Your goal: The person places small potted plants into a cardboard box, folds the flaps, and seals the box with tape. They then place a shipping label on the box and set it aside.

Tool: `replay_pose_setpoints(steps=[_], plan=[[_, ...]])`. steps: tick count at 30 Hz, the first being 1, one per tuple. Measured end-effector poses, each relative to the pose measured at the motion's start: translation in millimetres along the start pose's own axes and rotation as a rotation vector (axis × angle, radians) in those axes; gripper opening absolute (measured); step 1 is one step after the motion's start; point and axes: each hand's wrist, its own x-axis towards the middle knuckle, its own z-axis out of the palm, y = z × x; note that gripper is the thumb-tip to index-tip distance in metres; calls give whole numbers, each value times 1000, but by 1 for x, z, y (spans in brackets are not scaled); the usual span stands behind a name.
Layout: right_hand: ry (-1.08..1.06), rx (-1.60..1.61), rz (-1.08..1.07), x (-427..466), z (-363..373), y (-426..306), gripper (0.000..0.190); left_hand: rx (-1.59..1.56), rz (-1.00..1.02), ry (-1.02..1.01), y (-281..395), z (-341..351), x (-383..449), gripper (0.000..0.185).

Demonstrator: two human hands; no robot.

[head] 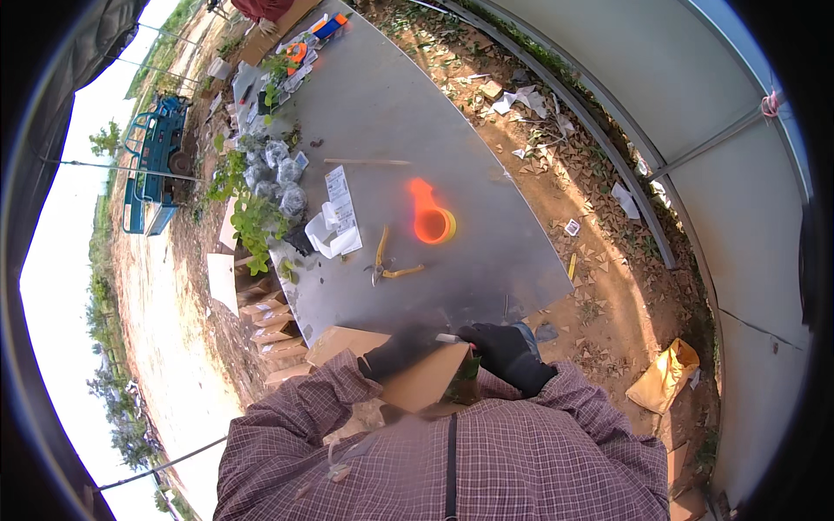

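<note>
My left hand (404,352), in a black glove, rests on a brown cardboard box (423,381) held against my body. A utility knife (449,338) with a pale blade and a red part is in my right hand (505,355), also gloved in black, at the box's upper corner. Green leaves (468,370) show at the box's right side. On the grey table ahead lie yellow-handled pruning shears (386,264), spread apart, and an orange tape roll (433,225). A strip of printed labels (342,208) curls left of them.
Clear-wrapped bundles (280,172) and leafy plants (251,225) line the table's left edge. A thin stick (367,161) lies farther back. Several cardboard boxes (273,322) stand below on the left. A yellow sack (664,378) and cardboard scraps lie on the ground at right.
</note>
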Motion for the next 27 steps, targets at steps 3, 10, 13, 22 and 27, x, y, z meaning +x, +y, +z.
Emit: replay_pose_setpoints(steps=[3, 10, 13, 22, 27], plan=[[-14, 117, -57, 2, -13, -3, 18, 180, 73, -14, -22, 13, -1, 32], [-43, 241, 365, -51, -58, 45, 20, 202, 104, 4, -86, 38, 9, 33], [15, 81, 384, 39, -79, 66, 23, 646, 310, 77, -109, 44, 20, 32], [88, -278, 298, 308, -73, 104, 51, 498, 130, 78, -156, 71, 104, 28], [322, -99, -1, 225, -86, 153, 35, 152, -274, 401, -139, 45, 78, 27]])
